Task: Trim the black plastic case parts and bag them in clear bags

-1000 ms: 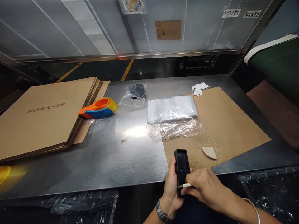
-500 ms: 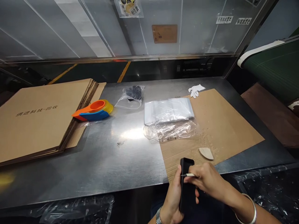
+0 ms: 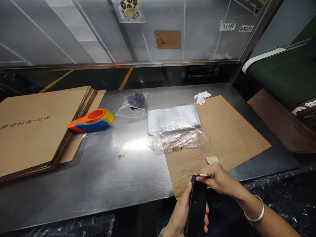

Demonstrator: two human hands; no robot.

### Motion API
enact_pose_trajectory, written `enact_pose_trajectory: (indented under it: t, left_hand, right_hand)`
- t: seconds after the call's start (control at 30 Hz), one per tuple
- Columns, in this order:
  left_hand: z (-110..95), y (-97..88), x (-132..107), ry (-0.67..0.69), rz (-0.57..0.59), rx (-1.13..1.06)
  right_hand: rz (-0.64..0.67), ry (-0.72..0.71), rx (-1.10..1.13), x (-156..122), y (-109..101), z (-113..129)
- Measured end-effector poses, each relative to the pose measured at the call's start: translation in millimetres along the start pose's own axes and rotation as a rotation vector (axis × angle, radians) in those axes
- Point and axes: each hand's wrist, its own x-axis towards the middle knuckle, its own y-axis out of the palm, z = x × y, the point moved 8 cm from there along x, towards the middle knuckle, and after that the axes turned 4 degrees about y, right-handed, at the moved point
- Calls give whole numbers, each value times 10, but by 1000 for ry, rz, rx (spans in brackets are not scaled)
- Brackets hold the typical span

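My left hand [image 3: 179, 215] grips a slim black case [image 3: 197, 205] from below, at the near edge of the steel table [image 3: 118, 171]. My right hand [image 3: 218, 179] is closed on a small pale stick-like tool [image 3: 201, 175] whose tip rests at the top end of the case. A silver bangle [image 3: 255, 215] sits on my right wrist. Just beyond my right hand, a pale wedge-shaped piece [image 3: 211, 160] lies on a flat cardboard sheet [image 3: 229, 135].
A stack of clear plastic bags [image 3: 172, 118] and crumpled film [image 3: 176, 141] lie mid-table. An orange-blue tape dispenser [image 3: 91, 120] rests beside a pile of flattened cartons [image 3: 32, 128]. A small bag with dark parts [image 3: 133, 103] and a white glove [image 3: 201, 97] sit farther back.
The tool in my right hand has slid from the lower part of the case up to its top end. The case has dropped lower and nearer, and my view shifted right.
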Motion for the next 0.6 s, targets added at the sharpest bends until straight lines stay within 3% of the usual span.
enact_pose_trajectory:
  t: [0.1,0.2,0.27,0.4,0.5,0.6]
  left_hand:
    - [26,33,3,-24,56,-30]
    - [-32,91,10,37,132,-78]
    - [-80,49,22,97,78,-83]
    - [-200,-76,14,273,-109,-68]
    - [-314,-56,-42,434,-155,-6]
    - [-356,-40,-100,498,-199,33]
  right_hand:
    - [52,88,195,12,22,-105]
    - [-20,196,364,-42,-17,-238]
    - [-88,234,336,-120,-35,-273]
    - [-88,245,251,-247,106,-221]
    - [-183,293,257,-246,146,-249]
    - [-232,326,289,-186,175,-285]
